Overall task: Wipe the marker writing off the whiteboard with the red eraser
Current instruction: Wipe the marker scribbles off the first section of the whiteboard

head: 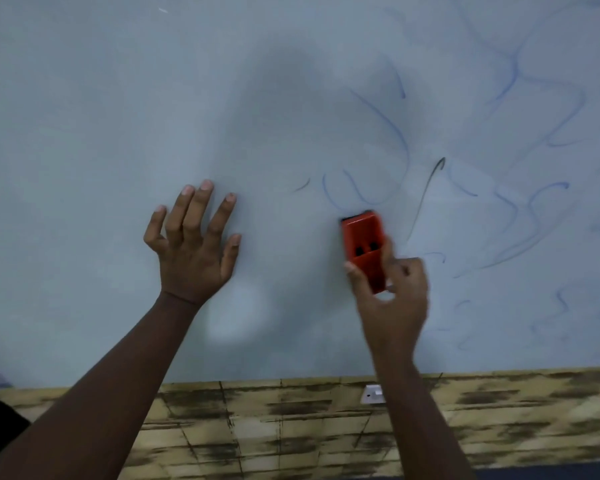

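The whiteboard (118, 98) fills most of the head view. Blue marker writing (513, 81) and smeared strokes cover its right half, with a few curls (357, 192) just above the eraser. My right hand (392, 292) grips the lower end of the red eraser (362, 244), whose dark felt edge lies against the board. The hand is blurred by motion. My left hand (193, 244) presses flat on the board to the left, fingers spread.
Below the board runs a wall with a tan, dark-streaked brick pattern (291, 427). A white wall socket (373, 393) sits just under the board's lower edge, beside my right forearm. The left half of the board shows no writing.
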Motion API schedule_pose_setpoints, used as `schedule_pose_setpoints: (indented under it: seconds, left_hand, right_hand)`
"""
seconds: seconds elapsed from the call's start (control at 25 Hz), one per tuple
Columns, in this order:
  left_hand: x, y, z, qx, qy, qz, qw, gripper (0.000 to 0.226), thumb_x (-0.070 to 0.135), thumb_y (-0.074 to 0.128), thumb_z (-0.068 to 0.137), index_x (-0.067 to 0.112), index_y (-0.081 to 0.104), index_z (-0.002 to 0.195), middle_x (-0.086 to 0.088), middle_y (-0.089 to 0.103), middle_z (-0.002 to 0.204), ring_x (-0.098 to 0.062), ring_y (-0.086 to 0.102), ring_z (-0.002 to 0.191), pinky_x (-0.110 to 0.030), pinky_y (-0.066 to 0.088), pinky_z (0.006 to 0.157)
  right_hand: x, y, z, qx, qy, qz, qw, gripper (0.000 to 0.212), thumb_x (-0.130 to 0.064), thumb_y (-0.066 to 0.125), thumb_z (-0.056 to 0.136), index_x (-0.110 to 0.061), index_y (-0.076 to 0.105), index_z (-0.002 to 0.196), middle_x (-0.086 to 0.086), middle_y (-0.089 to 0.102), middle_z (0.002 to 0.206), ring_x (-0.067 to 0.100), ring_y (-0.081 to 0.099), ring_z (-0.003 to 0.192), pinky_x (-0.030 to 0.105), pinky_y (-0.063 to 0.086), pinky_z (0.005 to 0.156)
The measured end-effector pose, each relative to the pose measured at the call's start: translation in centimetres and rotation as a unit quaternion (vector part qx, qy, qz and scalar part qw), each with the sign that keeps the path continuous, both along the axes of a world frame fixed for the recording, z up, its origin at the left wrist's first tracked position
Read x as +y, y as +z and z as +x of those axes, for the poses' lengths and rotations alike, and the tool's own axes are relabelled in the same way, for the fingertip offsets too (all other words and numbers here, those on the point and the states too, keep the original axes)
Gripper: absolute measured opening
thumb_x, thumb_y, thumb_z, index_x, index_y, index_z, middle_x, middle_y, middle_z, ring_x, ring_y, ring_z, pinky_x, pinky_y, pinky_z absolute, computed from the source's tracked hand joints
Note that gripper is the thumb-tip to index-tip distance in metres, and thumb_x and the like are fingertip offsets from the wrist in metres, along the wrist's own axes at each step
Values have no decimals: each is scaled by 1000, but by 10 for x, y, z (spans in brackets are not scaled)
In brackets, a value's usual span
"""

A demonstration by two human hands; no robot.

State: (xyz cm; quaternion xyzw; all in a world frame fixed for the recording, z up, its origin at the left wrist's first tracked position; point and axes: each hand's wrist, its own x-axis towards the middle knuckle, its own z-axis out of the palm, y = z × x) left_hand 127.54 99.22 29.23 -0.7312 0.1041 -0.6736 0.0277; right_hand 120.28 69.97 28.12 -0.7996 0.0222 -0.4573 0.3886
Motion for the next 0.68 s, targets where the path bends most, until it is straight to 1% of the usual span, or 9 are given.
schedule_pose_setpoints:
  seconds: [0.08,0.2,0.24,0.28,0.36,0.4,0.52,0.6,0.68]
  left_hand:
    - [0,-1,0,1,0,4,1000,64,43,45,107,26,30,168,-6,30,168,-17,14,163,-47,16,121]
    - [0,-1,0,6,-5,0,1000,64,42,45,108,26,30,168,-7,29,168,-17,13,164,-47,15,123]
    - [0,-1,0,9,-7,-2,1000,65,42,45,108,26,29,168,-7,28,169,-17,12,164,-47,15,123]
    - [-1,-2,-1,14,-10,-6,1000,65,42,45,108,26,28,168,-7,28,169,-17,11,164,-46,14,123]
    - [-2,-3,-1,20,-17,-10,1000,66,42,44,108,27,25,169,-6,26,169,-16,9,164,-46,13,124]
    - [-2,-3,-2,22,-18,-11,1000,65,42,44,108,27,24,169,-6,26,169,-16,8,164,-46,12,125]
    - [-4,-3,-3,36,-19,-21,999,62,41,41,109,25,26,167,-8,26,168,-15,5,164,-46,8,127]
    - [-9,-10,-6,56,-37,-37,997,63,38,40,110,25,22,169,-10,23,169,-16,2,165,-48,4,130]
    - [-17,-23,-9,74,-49,-49,995,65,37,37,111,26,14,170,-7,14,174,-18,0,165,-52,2,131]
  right_hand:
    - [-26,13,2,-25,0,80,996,72,-57,74,84,-25,59,146,-1,48,97,19,56,84,40,55,70]
    - [-37,18,0,-48,6,124,991,73,-51,79,86,-22,56,148,2,48,101,9,56,85,23,56,67]
    - [-34,16,0,-49,0,121,991,72,-49,80,86,-23,55,149,2,48,101,10,57,88,22,57,69]
    - [-28,11,1,-45,-6,118,992,72,-48,80,86,-25,53,149,1,46,101,15,57,89,26,58,72]
    - [-6,-2,2,-35,-9,105,994,72,-46,81,86,-27,52,150,0,44,100,22,54,88,42,58,75]
    - [10,-12,2,-31,-4,81,996,72,-44,82,86,-26,53,149,1,45,99,24,53,88,44,55,77]
    - [57,-60,-3,-9,12,-88,996,65,-42,83,85,-22,62,143,10,53,104,27,50,93,32,44,78]
    - [73,-100,-9,21,29,-175,984,66,-44,81,85,-26,59,145,10,55,107,25,48,95,32,47,72]
    - [74,-133,-14,53,42,-210,975,71,-43,83,83,-29,53,146,9,58,107,24,49,94,37,53,66]
